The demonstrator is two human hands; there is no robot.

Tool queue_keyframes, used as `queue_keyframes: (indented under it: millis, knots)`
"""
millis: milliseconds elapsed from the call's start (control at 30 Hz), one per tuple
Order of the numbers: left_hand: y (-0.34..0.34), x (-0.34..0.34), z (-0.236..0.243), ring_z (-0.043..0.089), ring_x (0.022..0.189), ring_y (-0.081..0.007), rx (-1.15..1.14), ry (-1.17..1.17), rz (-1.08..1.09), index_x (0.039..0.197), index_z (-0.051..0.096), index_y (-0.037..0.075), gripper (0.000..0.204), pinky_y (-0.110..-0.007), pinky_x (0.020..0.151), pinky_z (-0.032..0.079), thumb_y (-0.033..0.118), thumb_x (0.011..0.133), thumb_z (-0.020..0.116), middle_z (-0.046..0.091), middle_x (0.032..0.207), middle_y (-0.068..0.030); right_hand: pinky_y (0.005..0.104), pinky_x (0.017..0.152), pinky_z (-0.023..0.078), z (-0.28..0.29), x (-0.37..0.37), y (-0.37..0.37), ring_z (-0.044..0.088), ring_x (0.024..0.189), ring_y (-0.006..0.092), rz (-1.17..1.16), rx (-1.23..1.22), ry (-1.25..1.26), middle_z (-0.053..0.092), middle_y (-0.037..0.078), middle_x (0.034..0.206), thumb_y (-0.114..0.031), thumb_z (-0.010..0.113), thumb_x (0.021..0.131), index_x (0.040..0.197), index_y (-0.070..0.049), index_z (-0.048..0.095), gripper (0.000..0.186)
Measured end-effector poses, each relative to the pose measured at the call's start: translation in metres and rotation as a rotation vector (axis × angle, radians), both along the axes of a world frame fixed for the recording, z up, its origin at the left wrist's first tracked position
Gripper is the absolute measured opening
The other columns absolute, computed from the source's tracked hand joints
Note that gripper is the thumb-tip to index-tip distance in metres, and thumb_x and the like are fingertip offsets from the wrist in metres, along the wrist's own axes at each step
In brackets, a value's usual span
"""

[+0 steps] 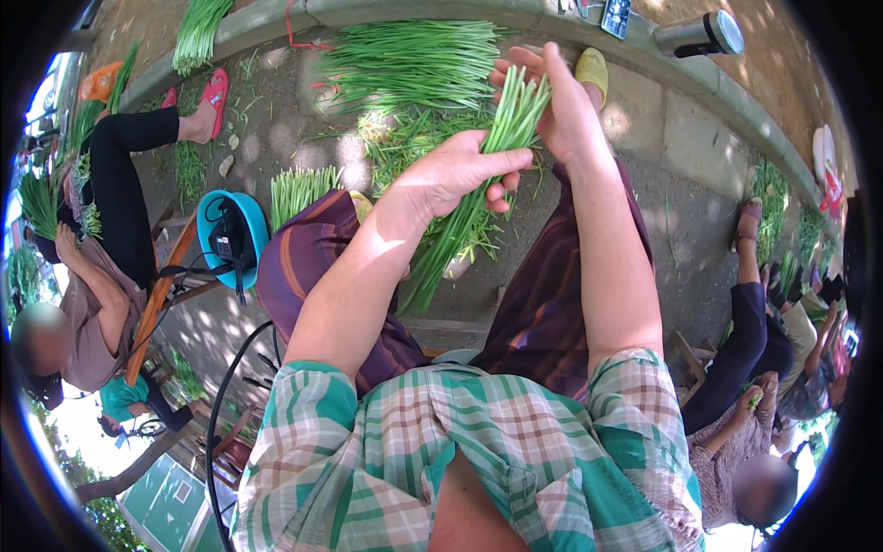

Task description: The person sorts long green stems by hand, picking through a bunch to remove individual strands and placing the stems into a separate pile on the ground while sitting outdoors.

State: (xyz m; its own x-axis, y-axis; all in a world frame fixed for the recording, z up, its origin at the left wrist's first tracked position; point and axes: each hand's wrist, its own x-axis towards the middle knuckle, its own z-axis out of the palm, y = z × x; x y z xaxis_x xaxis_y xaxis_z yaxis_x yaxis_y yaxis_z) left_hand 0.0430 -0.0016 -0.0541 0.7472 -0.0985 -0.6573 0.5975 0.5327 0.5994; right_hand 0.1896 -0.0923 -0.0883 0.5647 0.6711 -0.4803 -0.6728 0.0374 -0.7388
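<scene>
My left hand (457,173) is wrapped round a bunch of long thin green stalks (441,244), which look like flowering chives or garlic stems. The bunch slants from upper right down to lower left, between my knees. At its pale upper ends is my right hand (568,115), fingers stretched out and the palm beside the stalk tips. A big pile of similar stalks (411,66) lies on the ground beyond my hands. Below it, loose green trimmings (391,138) are scattered. An upright bundle of stalks (302,193) stands by my left knee.
A blue bucket (207,207) holding a black device stands at my left. Along the far side runs a stone curb (368,11), with a phone (615,17) and a steel flask (699,35) near it. People sit on both sides, one at left (101,294) holding greens.
</scene>
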Motion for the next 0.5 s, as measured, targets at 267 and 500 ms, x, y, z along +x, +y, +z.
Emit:
queue_keyframes:
  millis: [267, 500]
  knots:
    - [0.01, 0.001, 0.007, 0.048, 0.055, -0.0051, -0.125, -0.094, 0.223, 0.1, 0.061, 0.002, 0.029, -0.025, 0.054, 0.048, 0.031, 0.094, 0.062, 0.055, 0.075, 0.0017, 0.0403, 0.097, 0.047, 0.018, -0.004, -0.004, 0.058, 0.111, 0.0284, 0.199, 0.157, 0.161, 0.055, 0.02, 0.126, -0.061, 0.038, 0.096, 0.132, 0.003, 0.043, 0.074]
    - [0.01, 0.002, 0.0, 0.063, 0.068, -0.015, -0.275, -0.194, 0.081, 0.108, 0.058, -0.001, 0.05, -0.035, 0.065, 0.059, 0.047, 0.097, 0.048, 0.063, 0.086, -0.0091, 0.033, 0.073, 0.057, 0.017, -0.026, 0.0, 0.066, 0.087, 0.0224, 0.234, 0.153, 0.254, 0.064, 0.018, 0.114, -0.05, 0.042, 0.098, 0.115, 0.001, 0.055, 0.055]
